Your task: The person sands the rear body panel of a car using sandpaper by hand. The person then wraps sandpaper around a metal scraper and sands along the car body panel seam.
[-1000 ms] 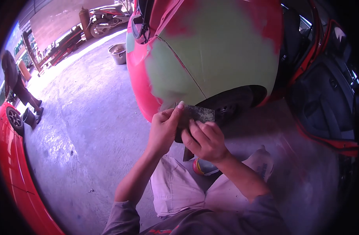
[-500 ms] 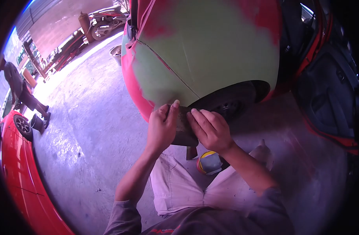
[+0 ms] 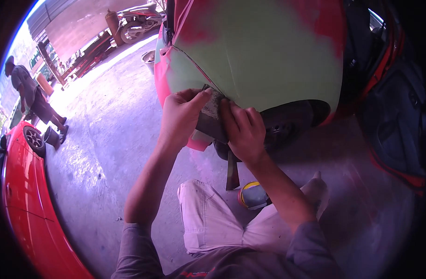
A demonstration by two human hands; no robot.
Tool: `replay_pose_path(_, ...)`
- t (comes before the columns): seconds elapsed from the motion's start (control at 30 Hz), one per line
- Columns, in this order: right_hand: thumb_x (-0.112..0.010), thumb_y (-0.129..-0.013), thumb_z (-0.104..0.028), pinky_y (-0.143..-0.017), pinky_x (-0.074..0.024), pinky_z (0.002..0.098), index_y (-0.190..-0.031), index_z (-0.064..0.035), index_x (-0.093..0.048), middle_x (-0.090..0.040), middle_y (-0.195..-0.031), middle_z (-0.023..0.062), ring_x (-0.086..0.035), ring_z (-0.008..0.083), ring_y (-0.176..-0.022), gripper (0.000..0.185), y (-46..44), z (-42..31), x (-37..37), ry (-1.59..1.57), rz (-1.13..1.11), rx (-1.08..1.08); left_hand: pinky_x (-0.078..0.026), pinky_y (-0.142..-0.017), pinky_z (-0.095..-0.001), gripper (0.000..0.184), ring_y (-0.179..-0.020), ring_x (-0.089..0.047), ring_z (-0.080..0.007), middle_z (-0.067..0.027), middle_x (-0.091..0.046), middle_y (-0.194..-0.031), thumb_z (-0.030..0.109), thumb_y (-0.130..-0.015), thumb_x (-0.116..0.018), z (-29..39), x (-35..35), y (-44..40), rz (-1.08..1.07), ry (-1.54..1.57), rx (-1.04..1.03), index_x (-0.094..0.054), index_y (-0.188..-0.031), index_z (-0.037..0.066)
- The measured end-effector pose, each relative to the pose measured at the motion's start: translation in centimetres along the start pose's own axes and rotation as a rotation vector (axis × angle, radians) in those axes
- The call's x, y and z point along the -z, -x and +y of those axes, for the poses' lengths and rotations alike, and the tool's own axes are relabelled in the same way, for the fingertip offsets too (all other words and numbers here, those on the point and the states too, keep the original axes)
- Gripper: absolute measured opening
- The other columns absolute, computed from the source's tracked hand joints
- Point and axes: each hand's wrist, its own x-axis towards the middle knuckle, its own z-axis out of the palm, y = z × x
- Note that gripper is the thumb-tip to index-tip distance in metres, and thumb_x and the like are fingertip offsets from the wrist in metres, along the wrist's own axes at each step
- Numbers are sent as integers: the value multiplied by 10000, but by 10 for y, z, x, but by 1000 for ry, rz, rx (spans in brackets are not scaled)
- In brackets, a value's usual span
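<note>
In the head view, a dark sheet of sandpaper (image 3: 209, 124) with a pale, worn patch is stretched between my two hands. My left hand (image 3: 179, 116) pinches its left side, thumb on top. On the right edge, the fingers of my right hand (image 3: 244, 130) are closed over it. Behind the sheet stands the car's body panel (image 3: 273, 60), dull green with red patches and a seam running down to the wheel arch. The sheet overlaps the lower panel in view; whether it touches I cannot tell. A dark wheel (image 3: 280, 130) sits to the right of my hands.
A tin with a yellow rim (image 3: 253, 195) stands between my legs, near a dark strip (image 3: 232, 172). At right hangs an open car door (image 3: 389, 116). To the left are a red car (image 3: 29, 186), a bucket (image 3: 51, 136) and a standing person (image 3: 29, 90). A motorcycle (image 3: 137, 25) is farther back.
Both hands have risen with the sandpaper, and its worn face now shows more. The view has shifted slightly, so the car appears farther right. The person at left appears more upright.
</note>
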Motion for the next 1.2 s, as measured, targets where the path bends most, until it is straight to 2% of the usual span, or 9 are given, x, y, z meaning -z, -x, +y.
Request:
replay_pose_path(0.23, -677, -767, -115, -686, -525, 355, -1279, -18, -720, -628, -1059, 67, -582, 219, -806, 523, 4, -2, -22, 0, 42, -28, -529, -712, -283, 368, -766, -665, -94, -55, -752, -875, 256, -976, -735, 2, 6, -21, -11, -140, -20, -779, -1080, -95)
replay_pose_path(0.33, -696, -735, -109, -688, -530, 363, -1274, -19, -722, -631, -1062, 70, -591, 230, -813, 547, 5, -2, -26, -24, 42, -43, -576, -792, -297, 376, -822, -725, -158, -113, -783, -977, 231, -976, -732, 5, 7, -24, -29, -233, -21, -767, -1155, -97)
replay_pose_path(0.43, -704, -721, -99, -697, -538, 371, -1267, -19, -726, -636, -1067, 73, -602, 240, -823, 553, 6, -3, -28, -37, 46, -62, -575, -802, -301, 368, -832, -725, -155, -114, -783, -980, 220, -975, -720, 10, 7, -25, -44, -286, -24, -765, -1161, -94)
replay_pose_path(0.53, -702, -719, -87, -706, -544, 379, -1264, -21, -727, -641, -1070, 76, -608, 250, -830, 549, 7, -3, -30, -44, 55, -75, -542, -749, -308, 413, -794, -673, -126, -85, -750, -878, 254, -956, -683, 8, 5, -25, -26, -277, -62, -760, -1080, -132)
replay_pose_path(0.77, -726, -679, -67, -738, -553, 395, -1269, -17, -719, -649, -1099, 92, -613, 277, -841, 592, 9, 0, -28, -89, 47, -82, -542, -722, -313, 439, -775, -674, -132, -96, -742, -857, 269, -934, -683, 4, 5, -31, -46, -327, -110, -750, -1077, -140)
replay_pose_path(0.87, -753, -635, -46, -799, -564, 411, -1298, -5, -702, -646, -1147, 112, -627, 300, -918, 666, 4, 0, -14, -163, -60, -117, -543, -722, -319, 429, -773, -678, -134, -105, -741, -846, 258, -925, -677, 10, 5, -30, -30, -385, -105, -747, -1076, -137)
replay_pose_path(0.97, -777, -602, -35, -852, -566, 424, -1328, 17, -680, -638, -1185, 135, -629, 321, -1006, 734, 3, 5, -10, -248, -46, -88, -546, -725, -334, 417, -768, -688, -146, -117, -746, -841, 247, -917, -667, 13, 2, -28, -11, -422, -97, -746, -1065, -134)
replay_pose_path(1.07, -776, -612, -24, -887, -569, 431, -1337, 40, -670, -635, -1197, 153, -625, 332, -1052, 735, 7, 8, -7, -300, -43, -94, -548, -727, -346, 410, -762, -696, -161, -130, -747, -837, 244, -913, -661, 14, -2, -28, 4, -449, -126, -745, -1047, -133)
replay_pose_path(1.2, -739, -670, -25, -884, -570, 430, -1317, 61, -670, -638, -1185, 166, -635, 333, -1017, 656, 13, 16, -23, -262, 14, -41, -549, -726, -350, 400, -754, -696, -168, -141, -742, -824, 245, -913, -657, 17, -4, -26, 23, -496, -147, -745, -1032, -127)
